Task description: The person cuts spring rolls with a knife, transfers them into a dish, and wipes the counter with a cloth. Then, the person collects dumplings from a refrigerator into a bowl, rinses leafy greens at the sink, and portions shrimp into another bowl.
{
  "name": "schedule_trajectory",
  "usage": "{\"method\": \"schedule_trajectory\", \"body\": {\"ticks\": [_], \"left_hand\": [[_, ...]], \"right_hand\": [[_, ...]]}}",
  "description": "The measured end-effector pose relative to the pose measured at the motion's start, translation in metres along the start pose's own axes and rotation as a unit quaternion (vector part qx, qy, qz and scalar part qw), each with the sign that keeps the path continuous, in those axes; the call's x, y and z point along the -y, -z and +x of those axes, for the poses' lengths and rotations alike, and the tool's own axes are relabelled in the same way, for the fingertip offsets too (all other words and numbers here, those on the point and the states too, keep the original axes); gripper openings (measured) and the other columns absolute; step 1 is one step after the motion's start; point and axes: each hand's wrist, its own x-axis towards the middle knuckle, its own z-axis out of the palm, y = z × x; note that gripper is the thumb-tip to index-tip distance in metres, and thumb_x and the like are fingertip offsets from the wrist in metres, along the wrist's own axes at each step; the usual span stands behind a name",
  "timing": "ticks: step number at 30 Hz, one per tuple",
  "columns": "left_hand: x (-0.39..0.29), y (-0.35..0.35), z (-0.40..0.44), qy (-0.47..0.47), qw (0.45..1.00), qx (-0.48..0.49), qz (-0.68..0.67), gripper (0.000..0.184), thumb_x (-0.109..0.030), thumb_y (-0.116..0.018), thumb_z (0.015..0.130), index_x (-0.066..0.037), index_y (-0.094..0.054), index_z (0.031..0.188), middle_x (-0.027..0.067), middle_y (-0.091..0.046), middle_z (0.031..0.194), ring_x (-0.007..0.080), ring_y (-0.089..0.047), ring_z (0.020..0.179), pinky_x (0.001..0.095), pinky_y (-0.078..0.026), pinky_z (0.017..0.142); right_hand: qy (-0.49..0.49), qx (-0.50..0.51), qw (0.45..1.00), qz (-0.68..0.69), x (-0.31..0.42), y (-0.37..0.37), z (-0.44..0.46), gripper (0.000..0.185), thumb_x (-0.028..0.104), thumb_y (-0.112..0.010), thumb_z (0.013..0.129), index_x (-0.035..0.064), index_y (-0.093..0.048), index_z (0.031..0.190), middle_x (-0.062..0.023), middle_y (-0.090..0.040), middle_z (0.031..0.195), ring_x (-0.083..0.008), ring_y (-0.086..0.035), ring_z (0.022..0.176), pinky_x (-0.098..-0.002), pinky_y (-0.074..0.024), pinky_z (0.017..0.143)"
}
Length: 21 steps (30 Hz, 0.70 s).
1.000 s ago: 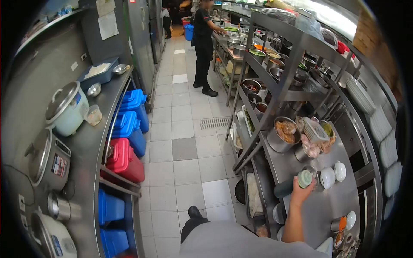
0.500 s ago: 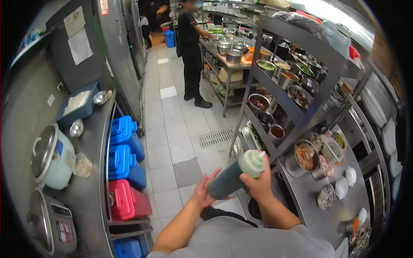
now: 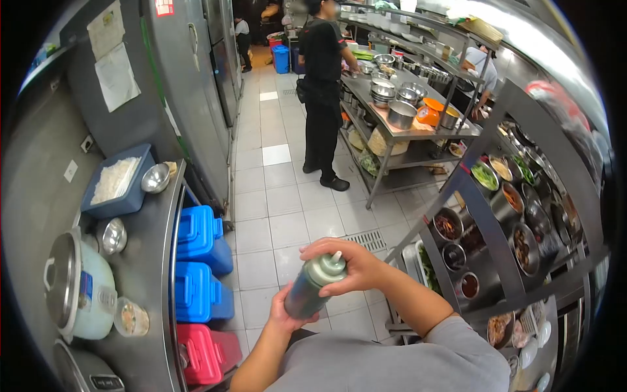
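Note:
A squeeze bottle with dark green contents, a pale cap and a short white nozzle is held upright but tilted in front of my body. My left hand is wrapped round its lower part. Over the top, my right hand curves with fingers and thumb on either side of the cap. Part of the bottle's base is hidden by my left hand.
To the left, a steel counter carries a rice cooker and a blue tub. Blue bins and a red bin stand below. A co-worker stands ahead by a prep table. At right is a rack with pots of ingredients.
My view has turned left, away from the right-hand counter. The bottle has come more upright and moved left; my left hand now wraps it, and my right hand has shifted over the cap.

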Motion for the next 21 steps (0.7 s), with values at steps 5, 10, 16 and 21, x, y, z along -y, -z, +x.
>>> {"method": "schedule_trajectory", "body": {"ticks": [5,10,16,21], "left_hand": [[-0.128,0.027,0.028,-0.174,0.977,-0.117,0.029,0.065,-0.064,-0.05,0.096,-0.019,-0.056,0.143,0.0116,-0.065,0.133,0.0362,-0.062,0.119,0.0485,-0.057,0.069],[-0.282,0.041,0.065,-0.176,0.973,-0.107,0.105,0.062,-0.061,-0.053,0.097,-0.018,-0.058,0.14,0.0083,-0.068,0.131,0.0279,-0.066,0.115,0.0493,-0.057,0.07],[-0.413,0.043,0.139,-0.133,0.984,-0.059,0.105,0.058,-0.062,-0.056,0.095,-0.02,-0.062,0.136,0.0043,-0.069,0.129,0.0229,-0.067,0.111,0.0456,-0.056,0.07],[-0.505,0.032,0.214,-0.136,0.987,-0.042,0.072,0.056,-0.06,-0.06,0.096,-0.018,-0.063,0.133,0.0054,-0.07,0.127,0.0228,-0.068,0.109,0.0453,-0.058,0.073]], "right_hand": [[-0.059,-0.051,0.996,-0.052,-0.095,0.01,0.118,0.05,0.02,-0.086,0.082,0.0064,-0.066,0.126,-0.0134,-0.068,0.127,-0.0283,-0.063,0.122,-0.0399,-0.0487,0.106],[-0.052,-0.175,0.978,-0.102,-0.156,0.025,0.246,0.037,0.019,-0.081,0.082,0.0049,-0.067,0.113,-0.0111,-0.068,0.109,-0.0252,-0.065,0.105,-0.0356,-0.0514,0.096],[-0.099,-0.253,0.946,-0.174,-0.209,0.077,0.356,0.035,0.019,-0.081,0.081,0.0067,-0.067,0.111,-0.0115,-0.068,0.106,-0.0293,-0.067,0.097,-0.0405,-0.0513,0.096],[-0.127,-0.261,0.936,-0.201,-0.265,0.138,0.437,0.036,0.021,-0.081,0.081,0.0057,-0.067,0.11,-0.0103,-0.066,0.109,-0.0235,-0.065,0.102,-0.0355,-0.0512,0.091]]}}
